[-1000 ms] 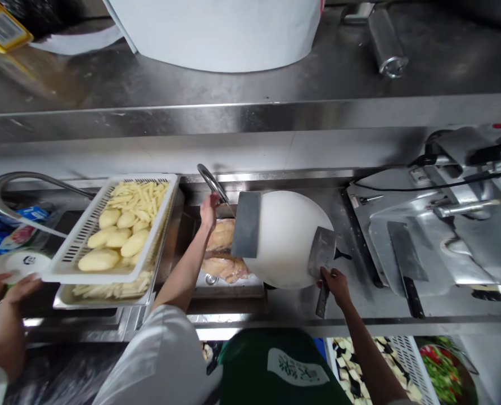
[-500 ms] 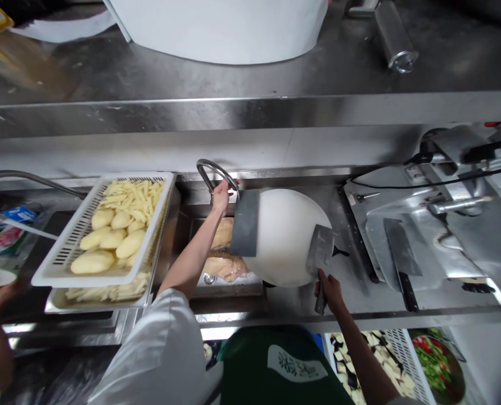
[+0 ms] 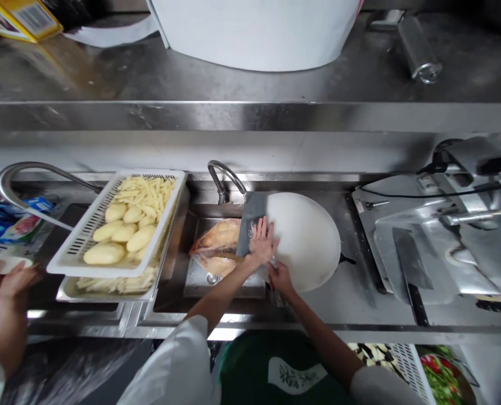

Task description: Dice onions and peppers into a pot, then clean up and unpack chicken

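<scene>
My left hand has its fingers stretched out flat, over a grey rectangular slab that looks like a whetstone. The slab lies at the left edge of a round white cutting board, beside the sink. Close to it, my right hand is closed around the handle of a cleaver. The cleaver's blade is turned nearly edge-on and mostly hidden by my left hand. Pale raw poultry lies in the sink, left of the slab.
A curved faucet stands behind the sink. Left is a white basket of peeled potatoes and potato sticks; farther left, another person's hands hold a white dish. A second cleaver lies right near a slicing machine. A steel shelf edge runs above.
My left hand has left the faucet and come right to the slab, palm flat. My right hand has carried the cleaver left from over the board, and its blade has turned.
</scene>
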A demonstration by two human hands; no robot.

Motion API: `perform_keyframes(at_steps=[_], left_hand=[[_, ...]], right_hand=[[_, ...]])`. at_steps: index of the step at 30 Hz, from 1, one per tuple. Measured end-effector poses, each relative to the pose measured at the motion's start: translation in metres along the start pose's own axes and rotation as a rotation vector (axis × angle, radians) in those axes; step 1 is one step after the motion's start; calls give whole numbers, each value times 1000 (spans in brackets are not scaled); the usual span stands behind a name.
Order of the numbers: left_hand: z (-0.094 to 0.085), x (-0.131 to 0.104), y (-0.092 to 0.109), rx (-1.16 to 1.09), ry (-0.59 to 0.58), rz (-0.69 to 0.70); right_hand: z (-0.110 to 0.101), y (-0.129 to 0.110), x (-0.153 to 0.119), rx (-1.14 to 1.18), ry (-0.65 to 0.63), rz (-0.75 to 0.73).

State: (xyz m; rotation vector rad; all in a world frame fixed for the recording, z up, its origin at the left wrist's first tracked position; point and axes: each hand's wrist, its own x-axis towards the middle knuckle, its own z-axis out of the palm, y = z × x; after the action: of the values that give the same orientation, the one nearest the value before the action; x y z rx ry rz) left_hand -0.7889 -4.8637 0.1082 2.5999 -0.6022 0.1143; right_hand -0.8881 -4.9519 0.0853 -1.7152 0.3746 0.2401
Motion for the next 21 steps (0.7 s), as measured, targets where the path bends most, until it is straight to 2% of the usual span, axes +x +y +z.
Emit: perform_keyframes(at_steps=[2, 4, 6, 9, 10, 11, 12, 13, 16, 17, 18, 19, 21], left_hand=[[16, -6, -4, 55, -58, -12], [18, 2, -11, 65, -86, 34], [8, 35, -22, 70, -124, 44], [-10, 108, -43, 90, -188, 3], [-12, 126, -47, 93, -189, 1], [-12, 133, -49, 89, -179, 2], [-9, 130, -47, 78, -159, 8], [-4, 117, -43, 62, -134, 13], [12, 57, -28, 0, -59, 33], [13, 47, -26, -14, -47, 55], [11, 47, -27, -15, -53, 65], [6, 58, -30, -4, -70, 49], [-6, 98, -40, 24, -99, 31]], right_hand=[[2, 16, -11, 39, -36, 41], [-1, 19, -7, 70, -68, 74], [-2, 2, 22, 75, -71, 90], [1, -39, 90, 72, 3, 91], [1, -49, 105, 78, 32, 90], [1, -52, 112, 67, 44, 80], [0, -50, 109, 43, 50, 72], [-2, -42, 97, 5, 47, 64], [-6, -9, 45, -132, 55, 39], [-6, -5, 36, -156, 102, 4], [-6, -8, 37, -176, 139, -23], [-5, -17, 46, -198, 113, -34], [-5, -44, 79, -245, 71, -28]])
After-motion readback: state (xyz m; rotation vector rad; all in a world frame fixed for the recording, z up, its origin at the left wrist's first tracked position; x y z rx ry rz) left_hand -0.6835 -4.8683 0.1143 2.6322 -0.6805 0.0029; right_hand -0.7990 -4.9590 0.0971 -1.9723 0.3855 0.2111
